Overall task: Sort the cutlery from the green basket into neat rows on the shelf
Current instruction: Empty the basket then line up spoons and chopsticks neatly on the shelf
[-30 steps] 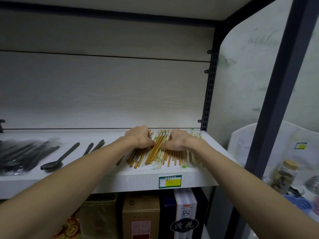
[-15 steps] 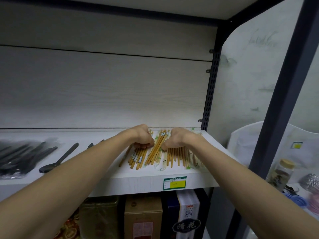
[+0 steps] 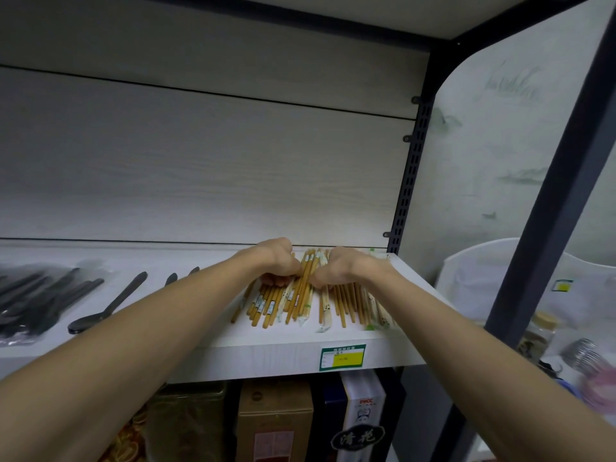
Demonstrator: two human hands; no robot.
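1. Two bare hands work on the white wood-grain shelf (image 3: 200,361) at its right end. The left hand (image 3: 280,261) and right hand (image 3: 336,266) both have fingers curled down onto the spread of tan wooden chopsticks, some in clear printed wrappers (image 3: 300,295). Each grip pinches or presses sticks near their far ends; whether each fully grasps a stick cannot be told, since the fingertips are hidden.
2. Risk, misalignment: several sticks between the two hands lie crossed over their neighbours. Pulling the hands apart unevenly would likely fan the pile further rather than form a row.
3. Risk, fall: the near ends of the sticks lie close to the shelf's front edge, above the green-and-yellow price label (image 3: 342,357). A drag toward the person could tip sticks off the edge.
4. Risk, slip: the wrapped sticks probably slide more readily than the bare ones.
5. Position: the chopsticks lie directly beneath and between both hands, extending toward the person. The black plastic spoons (image 3: 110,305) lie well apart to the left. The green basket is not in view.
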